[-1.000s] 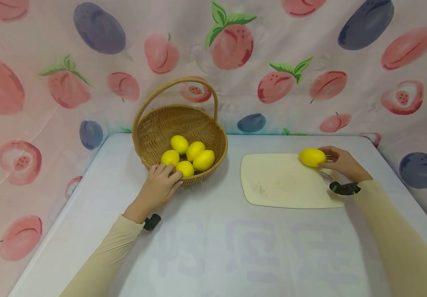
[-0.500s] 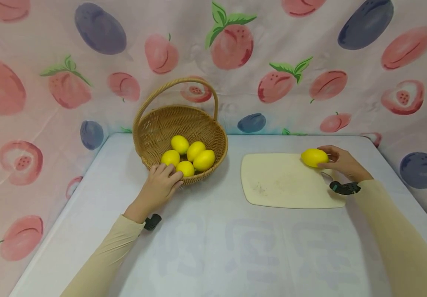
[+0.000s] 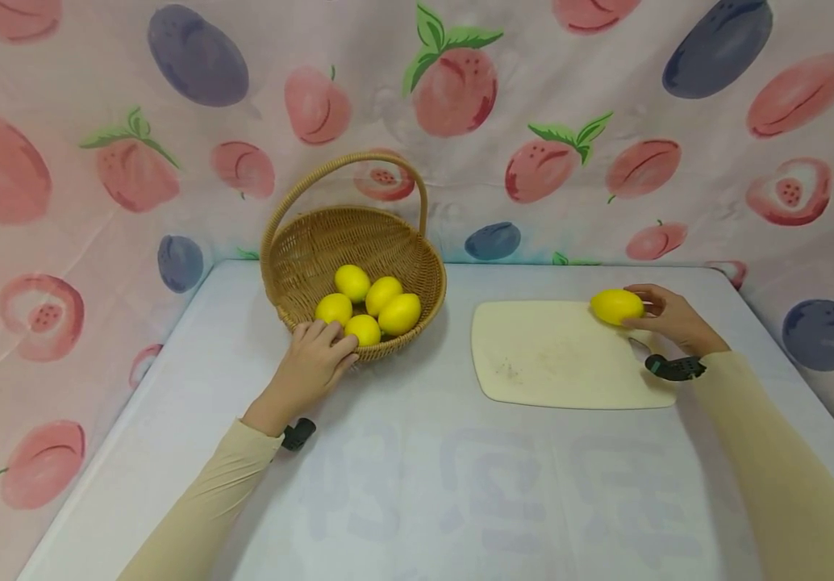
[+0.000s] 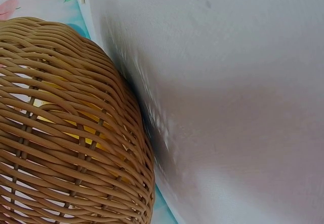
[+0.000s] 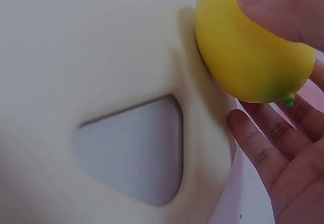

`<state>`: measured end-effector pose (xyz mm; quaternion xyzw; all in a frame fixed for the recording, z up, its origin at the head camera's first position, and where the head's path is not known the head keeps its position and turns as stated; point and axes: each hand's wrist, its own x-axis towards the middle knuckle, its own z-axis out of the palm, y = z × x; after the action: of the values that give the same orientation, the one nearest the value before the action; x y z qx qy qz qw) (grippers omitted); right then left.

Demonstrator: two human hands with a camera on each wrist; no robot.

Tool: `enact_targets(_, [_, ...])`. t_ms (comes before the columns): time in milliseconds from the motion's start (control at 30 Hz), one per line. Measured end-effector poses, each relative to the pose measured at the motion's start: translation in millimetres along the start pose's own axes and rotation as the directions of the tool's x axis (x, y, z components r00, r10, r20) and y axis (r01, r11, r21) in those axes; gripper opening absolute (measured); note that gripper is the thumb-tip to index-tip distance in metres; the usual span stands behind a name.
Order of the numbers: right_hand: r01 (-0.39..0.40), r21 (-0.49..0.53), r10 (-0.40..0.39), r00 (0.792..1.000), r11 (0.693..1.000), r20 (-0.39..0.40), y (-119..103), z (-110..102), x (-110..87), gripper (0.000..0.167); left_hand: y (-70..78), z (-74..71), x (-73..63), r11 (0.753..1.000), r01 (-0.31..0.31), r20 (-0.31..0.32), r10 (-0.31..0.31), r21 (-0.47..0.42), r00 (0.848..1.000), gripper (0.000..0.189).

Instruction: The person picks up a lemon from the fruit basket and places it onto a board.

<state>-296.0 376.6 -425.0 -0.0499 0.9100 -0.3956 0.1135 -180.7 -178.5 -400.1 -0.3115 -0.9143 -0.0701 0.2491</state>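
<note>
My left hand (image 3: 308, 359) holds the front rim of a wicker basket (image 3: 348, 226), its fingers curled over the edge. Several yellow lemons (image 3: 398, 313) lie inside the basket. In the left wrist view the woven side (image 4: 76, 133) fills the left, with yellow showing through gaps, and the hand is out of sight. Over the far right corner of a cream cutting board (image 3: 548, 355), my right hand (image 3: 667, 319) holds a single lemon (image 3: 615, 307). The right wrist view has the thumb on the lemon (image 5: 248, 46) and fingers below its green-tipped end.
A handle hole (image 5: 136, 153) pierces the cutting board near the right hand. White cloth (image 3: 417, 484) covers the table. Behind it hangs a fruit-print curtain (image 3: 460, 161), close to the basket's tall arched handle (image 3: 348, 161). A black wrist camera (image 3: 673, 368) sits low over the board.
The single lemon has shifted slightly to the right with my right fingers. My left hand and the basket keep their place.
</note>
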Motion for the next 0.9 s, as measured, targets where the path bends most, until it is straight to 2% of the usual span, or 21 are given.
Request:
enact_targets(333, [0.005, 0.02, -0.004, 1.0, 1.0, -0.026, -1.7, 0.4, -0.7, 0.076, -0.1, 0.1, 0.1, 1.0, -0.004, -0.005, 0.004, -0.003, 1.0, 0.012])
enact_targets(600, [0.019, -0.019, -0.018, 0.998, 1.0, 0.059, -2.1, 0.6, -0.5, 0.073, -0.1, -0.1, 0.0, 1.0, 0.003, 0.0, -0.003, -0.002, 1.0, 0.011])
enact_targets(767, [0.029, 0.017, -0.03, 0.998, 0.999, 0.061, -4.5, -0.1, -2.8, 0.072, -0.5, 0.4, 0.3, 1.0, 0.0, 0.0, 0.0, 0.001, 1.0, 0.012])
enact_targets(900, [0.02, 0.009, -0.021, 0.998, 1.0, 0.059, -5.7, -0.6, -3.5, 0.072, -0.8, 0.6, 0.5, 1.0, -0.009, -0.008, 0.009, 0.0, 1.0, 0.012])
